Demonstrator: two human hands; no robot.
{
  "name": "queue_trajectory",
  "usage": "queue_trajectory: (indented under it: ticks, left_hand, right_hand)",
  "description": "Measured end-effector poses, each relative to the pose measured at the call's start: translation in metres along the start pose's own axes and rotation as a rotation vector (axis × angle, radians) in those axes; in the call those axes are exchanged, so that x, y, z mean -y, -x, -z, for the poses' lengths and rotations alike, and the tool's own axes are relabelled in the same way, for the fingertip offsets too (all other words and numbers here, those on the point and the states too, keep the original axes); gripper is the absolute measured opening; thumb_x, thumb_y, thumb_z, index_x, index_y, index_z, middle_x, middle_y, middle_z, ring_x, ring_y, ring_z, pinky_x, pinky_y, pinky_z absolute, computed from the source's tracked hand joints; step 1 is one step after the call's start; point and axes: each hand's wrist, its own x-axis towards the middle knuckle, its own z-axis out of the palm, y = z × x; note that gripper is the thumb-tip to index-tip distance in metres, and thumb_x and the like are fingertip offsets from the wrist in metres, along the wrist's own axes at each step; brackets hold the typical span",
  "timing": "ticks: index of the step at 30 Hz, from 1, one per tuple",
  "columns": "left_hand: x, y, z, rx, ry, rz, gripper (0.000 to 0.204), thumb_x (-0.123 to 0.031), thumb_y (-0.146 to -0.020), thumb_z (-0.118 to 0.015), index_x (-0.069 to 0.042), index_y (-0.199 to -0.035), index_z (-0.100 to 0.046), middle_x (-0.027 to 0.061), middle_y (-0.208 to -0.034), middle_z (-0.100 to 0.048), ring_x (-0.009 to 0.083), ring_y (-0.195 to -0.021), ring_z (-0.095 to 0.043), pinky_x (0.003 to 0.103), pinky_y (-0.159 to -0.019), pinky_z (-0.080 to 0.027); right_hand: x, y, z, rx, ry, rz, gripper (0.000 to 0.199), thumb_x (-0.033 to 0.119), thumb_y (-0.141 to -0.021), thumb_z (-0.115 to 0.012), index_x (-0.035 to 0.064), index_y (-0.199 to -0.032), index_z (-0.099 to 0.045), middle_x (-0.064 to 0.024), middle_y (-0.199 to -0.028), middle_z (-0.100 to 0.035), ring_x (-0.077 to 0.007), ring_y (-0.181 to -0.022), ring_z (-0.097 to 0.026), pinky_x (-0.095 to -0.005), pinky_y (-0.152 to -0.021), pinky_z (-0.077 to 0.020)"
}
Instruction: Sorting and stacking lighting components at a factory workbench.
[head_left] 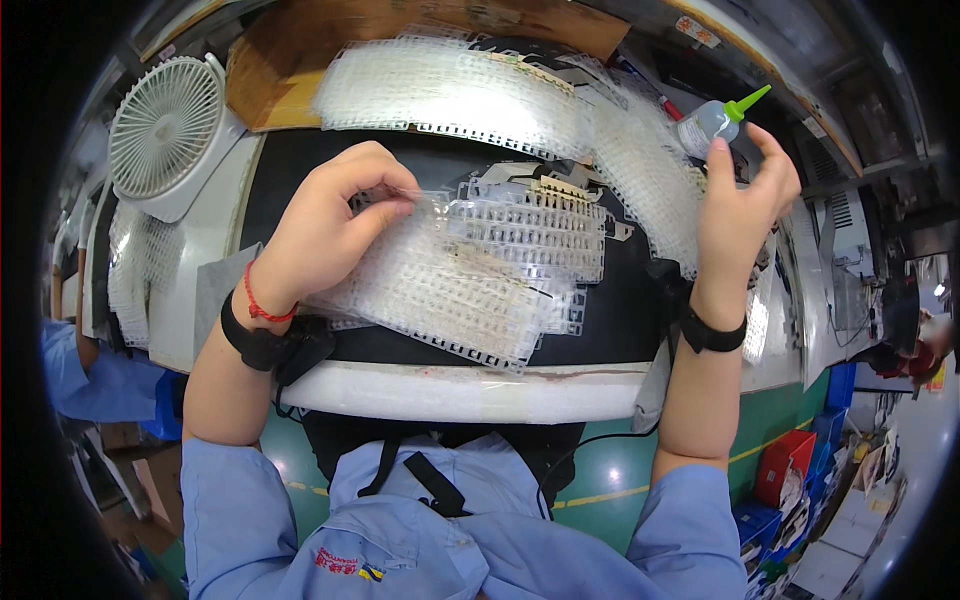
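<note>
Clear plastic everywhere on this bench. Head view, only one there is: person in a light blue work shirt (pixel 450 545) sits at a black work mat (pixel 300 170) w/ a white padded front edge (pixel 470 392).

Left hand (pixel 325 225) rests on a clear perforated plastic grid sheet (pixel 450 290) lying mid-mat, tilted diagonally. Thumb & forefinger are pressed together, pinching the sheet's upper left corner near a thin transparent film; other fingers curled. Red string bracelet (pixel 262 305) and black wrist strap (pixel 255 345) on that wrist, cable running off the strap.

Right hand (pixel 740 215) is raised over the mat's right side, fingers closed round a small clear squeeze bottle w/ green pointed nozzle (pixel 715 120), nozzle aimed up & right. Bottle is above the mat, well apart from the gripped sheet. Black band (pixel 712 335) on the right wrist.

More clear grid sheets are piled along the far side (pixel 450 90) and down the right (pixel 645 175), overlapping. Second grid piece w/ bigger cells (pixel 535 225) lies just beside the left fingertips, touching the tilted sheet.

White round desk fan (pixel 165 130) stands far left, brown cardboard (pixel 290 70) behind it. Another person's blue sleeve (pixel 85 380) shows at the left edge.
</note>
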Motion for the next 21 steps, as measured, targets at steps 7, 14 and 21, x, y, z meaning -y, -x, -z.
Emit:
queue_trajectory:
  ticks: [7,14,21]
  left_hand:
    - [0.001,-0.001,-0.002,-0.055,0.031,0.009,0.014,0.007,-0.078,-0.062,0.000,-0.090,-0.062,0.0063,-0.091,-0.056,0.0179,-0.088,-0.055,0.028,-0.081,-0.042]
    - [-0.001,-0.002,-0.001,-0.039,0.012,0.059,0.017,0.005,-0.082,-0.060,0.000,-0.098,-0.064,0.0054,-0.092,-0.057,0.0147,-0.087,-0.055,0.026,-0.080,-0.043]
    - [0.001,-0.001,-0.003,-0.050,0.010,0.123,0.025,0.003,-0.084,-0.060,-0.001,-0.109,-0.064,0.0048,-0.093,-0.056,0.0128,-0.086,-0.055,0.025,-0.082,-0.045]
  right_hand:
    - [0.020,0.009,0.001,1.162,-0.783,-0.453,0.028,0.026,-0.098,-0.056,0.0022,-0.111,-0.059,-0.0047,-0.095,-0.064,-0.0106,-0.084,-0.057,-0.0247,-0.078,-0.0447]
    - [0.021,0.016,-0.003,1.124,-0.954,-0.432,0.031,0.026,-0.095,-0.061,-0.0013,-0.110,-0.058,-0.0006,-0.082,-0.061,-0.0066,-0.074,-0.052,-0.0222,-0.070,-0.0430]
    - [0.026,0.010,0.004,1.169,-1.076,-0.467,0.031,0.020,-0.094,-0.063,-0.0021,-0.114,-0.056,0.0019,-0.081,-0.060,-0.0053,-0.077,-0.051,-0.0213,-0.072,-0.0419]
